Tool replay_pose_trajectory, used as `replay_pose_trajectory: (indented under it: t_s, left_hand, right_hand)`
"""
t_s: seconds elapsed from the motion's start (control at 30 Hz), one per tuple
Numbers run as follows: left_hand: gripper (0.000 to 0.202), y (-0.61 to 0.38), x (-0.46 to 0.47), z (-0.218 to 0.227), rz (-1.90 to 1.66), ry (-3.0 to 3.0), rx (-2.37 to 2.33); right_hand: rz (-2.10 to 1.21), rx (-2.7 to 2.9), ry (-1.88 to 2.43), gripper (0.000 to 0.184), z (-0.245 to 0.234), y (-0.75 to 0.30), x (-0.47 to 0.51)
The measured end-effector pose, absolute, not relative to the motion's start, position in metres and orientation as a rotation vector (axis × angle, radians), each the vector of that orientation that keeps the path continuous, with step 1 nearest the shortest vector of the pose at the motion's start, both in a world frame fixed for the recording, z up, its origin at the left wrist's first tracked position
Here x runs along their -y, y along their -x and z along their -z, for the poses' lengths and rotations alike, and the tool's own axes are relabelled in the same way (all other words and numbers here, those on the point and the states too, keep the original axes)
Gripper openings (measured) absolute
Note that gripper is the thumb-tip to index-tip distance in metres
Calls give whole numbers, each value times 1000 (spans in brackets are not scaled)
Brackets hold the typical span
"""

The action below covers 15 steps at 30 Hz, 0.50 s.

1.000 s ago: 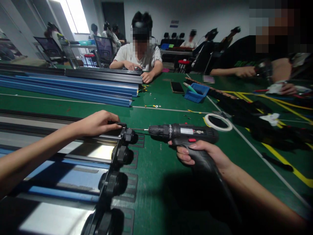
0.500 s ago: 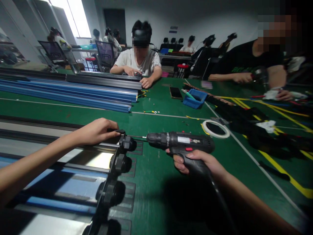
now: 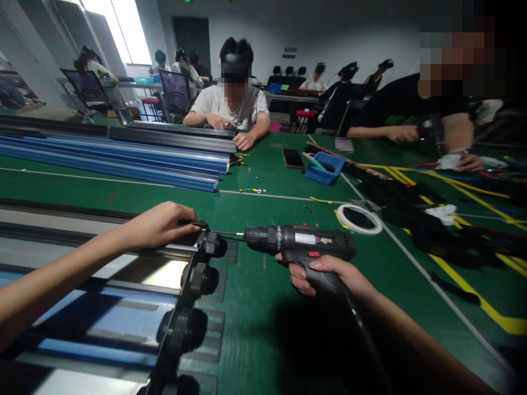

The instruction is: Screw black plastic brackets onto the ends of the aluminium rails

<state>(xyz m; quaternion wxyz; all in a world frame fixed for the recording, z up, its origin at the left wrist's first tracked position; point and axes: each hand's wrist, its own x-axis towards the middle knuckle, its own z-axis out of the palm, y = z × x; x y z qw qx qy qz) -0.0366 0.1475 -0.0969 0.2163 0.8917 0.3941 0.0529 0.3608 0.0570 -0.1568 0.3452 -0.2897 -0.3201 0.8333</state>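
One green bench (image 3: 251, 329) is carrying the whole arrangement. At left, a blue-and-grey panel assembly (image 3: 144, 307) is lying with its right end facing a power drill (image 3: 304, 240). My right hand (image 3: 349, 274) is gripping the drill's handle; my left hand (image 3: 162, 222) is pinching the assembly's far corner. The bit (image 3: 226, 233) is pointing there, its tip contact unclear. Over the last second only my view is shifting; alignment is holding, suggesting work is staying at that corner.

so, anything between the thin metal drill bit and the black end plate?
Nothing visible. The thin metal bit on the black power drill in the right hand points at the black end plate; the topmost black hexagonal fitting sits beside its line. Tip contact unclear.
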Motion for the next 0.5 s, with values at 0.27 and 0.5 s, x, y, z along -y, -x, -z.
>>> replay_pose_trajectory:
  t_s: [0.27, 0.5]
  left_hand:
    - [44, 36, -146, 96, -129, -2471, -1103]
    - [45, 36, -146, 96, -108, -2504, -1118]
  right_hand:
    - [-2182, 766, 791, 41, 151, -360, -53]
    - [-2136, 881, 812, 44, 151, -359, -51]
